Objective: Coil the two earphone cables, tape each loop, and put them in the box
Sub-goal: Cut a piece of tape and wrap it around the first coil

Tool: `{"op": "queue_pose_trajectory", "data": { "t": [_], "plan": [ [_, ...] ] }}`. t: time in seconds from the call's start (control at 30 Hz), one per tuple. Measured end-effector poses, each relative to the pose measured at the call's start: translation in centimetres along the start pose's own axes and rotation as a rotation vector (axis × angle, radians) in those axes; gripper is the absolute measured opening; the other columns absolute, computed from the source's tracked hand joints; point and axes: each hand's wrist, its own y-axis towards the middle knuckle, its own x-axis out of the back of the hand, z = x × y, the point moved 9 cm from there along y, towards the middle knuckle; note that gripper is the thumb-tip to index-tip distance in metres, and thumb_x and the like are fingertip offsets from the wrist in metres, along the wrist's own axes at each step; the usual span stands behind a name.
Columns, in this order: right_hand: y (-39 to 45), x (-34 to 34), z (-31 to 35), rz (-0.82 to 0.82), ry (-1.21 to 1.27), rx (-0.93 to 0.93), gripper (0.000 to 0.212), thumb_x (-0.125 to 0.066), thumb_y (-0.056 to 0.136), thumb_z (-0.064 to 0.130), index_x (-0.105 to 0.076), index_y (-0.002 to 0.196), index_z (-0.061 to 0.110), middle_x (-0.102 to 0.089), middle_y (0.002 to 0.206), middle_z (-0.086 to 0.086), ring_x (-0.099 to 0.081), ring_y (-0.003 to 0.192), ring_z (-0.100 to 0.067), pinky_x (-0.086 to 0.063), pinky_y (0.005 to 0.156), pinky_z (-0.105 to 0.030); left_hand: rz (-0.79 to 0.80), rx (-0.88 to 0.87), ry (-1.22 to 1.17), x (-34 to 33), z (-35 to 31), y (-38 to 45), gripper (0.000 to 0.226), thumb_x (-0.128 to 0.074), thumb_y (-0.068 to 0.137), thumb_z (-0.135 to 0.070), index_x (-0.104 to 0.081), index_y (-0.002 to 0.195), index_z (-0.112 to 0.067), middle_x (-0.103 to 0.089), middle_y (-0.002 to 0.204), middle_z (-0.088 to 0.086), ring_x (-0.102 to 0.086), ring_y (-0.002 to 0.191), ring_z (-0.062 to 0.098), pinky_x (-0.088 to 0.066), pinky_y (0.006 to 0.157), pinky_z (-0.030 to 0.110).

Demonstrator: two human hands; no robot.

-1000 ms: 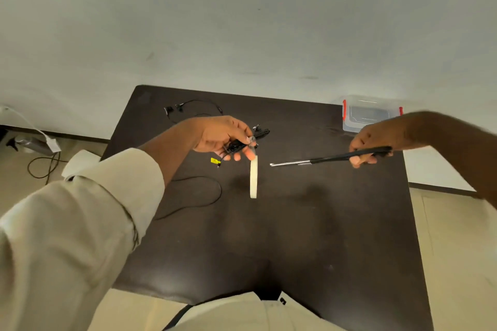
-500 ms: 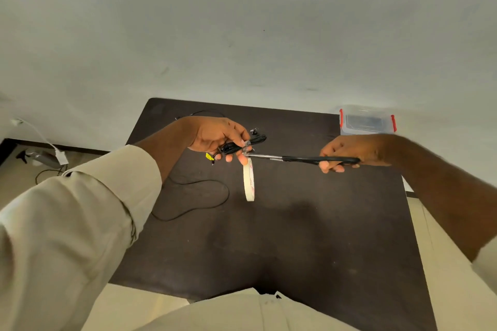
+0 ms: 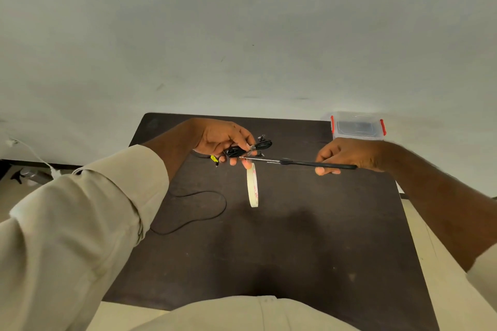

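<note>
Held the coil (image 3: 259, 145), a small black bundle of earphone cable, in the air over the far half of the table (image 3: 295, 250), neither resting on it nor in the box. Pinched it between the thumb and curled fingers of the left hand (image 3: 222, 140), with the earbud ends poking out to the right and a plug with a yellow tag (image 3: 213, 158) dangling at the left, below the palm. Noted a pale glint across the middle of the bundle, most likely tape, though too small to be sure. Let the roll (image 3: 252, 185) hang edge-on just under the left fingertips, clear of the table; could not make out plainly the strip joining it to the coil. Gripped the scissors (image 3: 285, 161) by their black handles in the right hand (image 3: 349, 154), fingers curled round them, with the tool level and pointing left. Set the blade tips at the top of the roll, just below the coil and right beside the left fingers; could not tell whether the blades stood parted or together. Left the second cable (image 3: 199, 209) loose on the table in an open loop, near the left forearm and well apart from the coil. Saw the box (image 3: 357, 126), clear with red clips, at the table's far right corner by the wall, beyond the right hand. Wore a pale sleeve (image 3: 80, 209) pushed up the left forearm. Saw a white lead (image 3: 32, 153) on the floor at far left.
</note>
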Motion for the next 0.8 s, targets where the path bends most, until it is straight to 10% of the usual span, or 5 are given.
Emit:
{"op": "queue_pose_trajectory", "data": {
  "t": [0.8],
  "plan": [
    [1.9, -0.1, -0.8, -0.024, -0.074, -0.106, 0.012, -0.079, 0.072, 0.042, -0.079, 0.074, 0.031, -0.071, 0.073, 0.003, -0.061, 0.065, -0.008, -0.047, 0.056, -0.01, 0.074, 0.115, -0.025, -2.4, 3.6, 3.1, 0.009, -0.053, 0.096, -0.021, -0.061, 0.096, -0.018, -0.07, 0.106, 0.022, -0.064, 0.073, 0.025, -0.045, 0.055, 0.027]
  ]
}}
